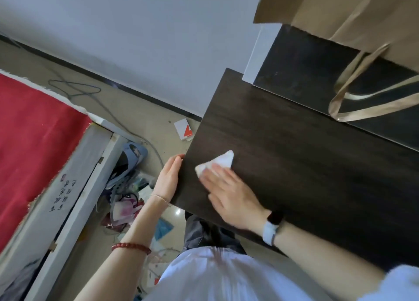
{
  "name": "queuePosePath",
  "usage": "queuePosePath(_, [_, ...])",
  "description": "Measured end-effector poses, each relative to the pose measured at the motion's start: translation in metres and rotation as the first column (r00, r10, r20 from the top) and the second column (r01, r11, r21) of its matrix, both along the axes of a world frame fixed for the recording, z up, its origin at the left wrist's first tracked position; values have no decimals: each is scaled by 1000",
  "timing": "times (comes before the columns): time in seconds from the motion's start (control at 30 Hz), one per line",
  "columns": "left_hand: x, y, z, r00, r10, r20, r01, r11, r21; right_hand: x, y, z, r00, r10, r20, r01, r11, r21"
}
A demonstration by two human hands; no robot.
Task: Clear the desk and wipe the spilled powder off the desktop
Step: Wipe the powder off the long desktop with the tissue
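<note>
I lose the tan paper bag (362, 17) off my top and right edges; the right hand (231, 196) covers part of the white folded tissue (223, 160).

pale wall (136, 28) meets cluttered beige floor (140, 112) at a dark baseboard (145, 97).

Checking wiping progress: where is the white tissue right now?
In the head view, the white tissue lies on the dark desktop near its left edge, pressed flat under the right hand, with the left hand at that edge beside it.
</note>
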State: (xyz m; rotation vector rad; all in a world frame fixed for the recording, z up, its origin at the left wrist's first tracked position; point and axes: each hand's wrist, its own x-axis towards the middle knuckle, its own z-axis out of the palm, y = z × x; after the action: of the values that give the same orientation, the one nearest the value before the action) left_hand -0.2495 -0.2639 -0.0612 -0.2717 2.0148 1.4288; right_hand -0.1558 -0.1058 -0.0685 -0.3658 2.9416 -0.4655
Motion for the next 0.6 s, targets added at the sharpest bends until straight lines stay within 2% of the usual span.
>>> queuePosePath(0.03, [-2, 1, 0, 1000, -8, -1, 8, 1000, -9, 22, -8, 4, 989, 144, 31, -144, 990, -13])
queuePosePath(0.07, [-3, 3, 0, 999, -31, -14, 30, 999, -37, 31, 1, 7, 981, 188, 36, -188, 982, -17])
queuePosePath(0.1, [-4, 5, 0, 997, -61, -37, 58, 995, -82, 29, 20, 7, 991, 131, 2, -131, 991, -27])
queuePosePath(0.17, [-8, 18, 1, 987, -129, -93, 110, 976, -187, 12, 72, 1, 976, -206, -75, 207, 978, 12])
queuePosePath(0.2, [-11, 26, 0, 979, -165, -123, 133, 963, -233, 3, 97, 1, 907, -403, -120, 412, 909, 64])
queuePosePath(0.23, [-14, 34, 0, 966, -206, -154, 157, 946, -282, -7, 120, 3, 789, -599, -137, 612, 786, 88])
queuePosePath(0.27, [-17, 42, 0, 951, -253, -176, 182, 923, -340, -17, 134, 4, 633, -763, -128, 774, 629, 74])
queuePosePath(0.3, [-20, 49, 0, 938, -290, -189, 198, 897, -396, -31, 141, 4, 462, -882, -100, 887, 458, 57])
queuePosePath(0.33, [-23, 54, -1, 931, -314, -185, 205, 871, -446, -48, 141, 5, 332, -940, -86, 943, 328, 49])
queuePosePath(0.37, [-25, 58, -1, 928, -327, -182, 203, 849, -488, -67, 135, 4, 308, -948, -83, 951, 306, 38])
queuePosePath(0.4, [-25, 60, -2, 925, -333, -181, 195, 828, -525, -86, 123, 3, 385, -916, -114, 922, 386, 16])
queuePosePath(0.43, [-24, 60, -1, 923, -340, -180, 190, 809, -556, -104, 106, 0, 519, -843, -140, 852, 523, 6])
queuePosePath(0.5, [-22, 61, -1, 918, -349, -186, 179, 786, -592, -129, 70, -4, 791, -594, -147, 600, 800, 0])
queuePosePath(0.53, [-22, 61, -1, 917, -350, -190, 175, 782, -598, -133, 60, -4, 862, -493, -121, 494, 869, -21])
queuePosePath(0.6, [-21, 62, 0, 919, -345, -191, 166, 779, -604, -126, 70, 0, 891, -441, -108, 436, 898, -61])
